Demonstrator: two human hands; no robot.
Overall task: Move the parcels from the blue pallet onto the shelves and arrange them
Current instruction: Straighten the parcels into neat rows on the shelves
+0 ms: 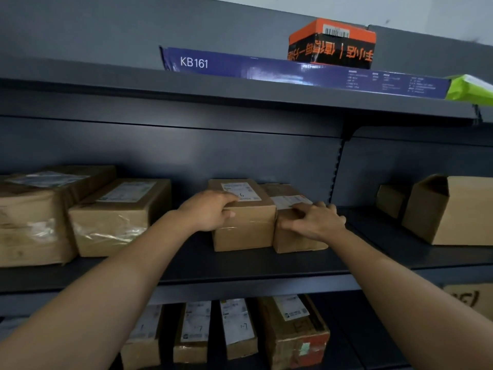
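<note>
Both hands are up at the middle dark grey metal shelf (pixel 266 265), each on one of two parcels that stand touching side by side. The left hand (pixel 210 212) grips the small brown cardboard parcel with a white label marked 6 (pixel 244 222), fingers laid over its top left edge and thumb on its front face. The right hand (pixel 314 220) holds the slightly lower brown cardboard parcel with a white-and-orange label (pixel 293 241), fingers bent over its top and thumb along the front.

To my eye this is the arranging step: both parcels are already on the shelf and are being squared against each other. The blue pallet is out of sight.

There is a gap between this pair and the larger taped brown parcel (pixel 117 217) to the left, so the next move probably calls for sliding the pair leftwards together to close the row, keeping the fronts in line and the labels facing up. Above, a long blue flat box marked KB161 (pixel 266 69) lies under an orange-and-black carton (pixel 332 44).
</note>
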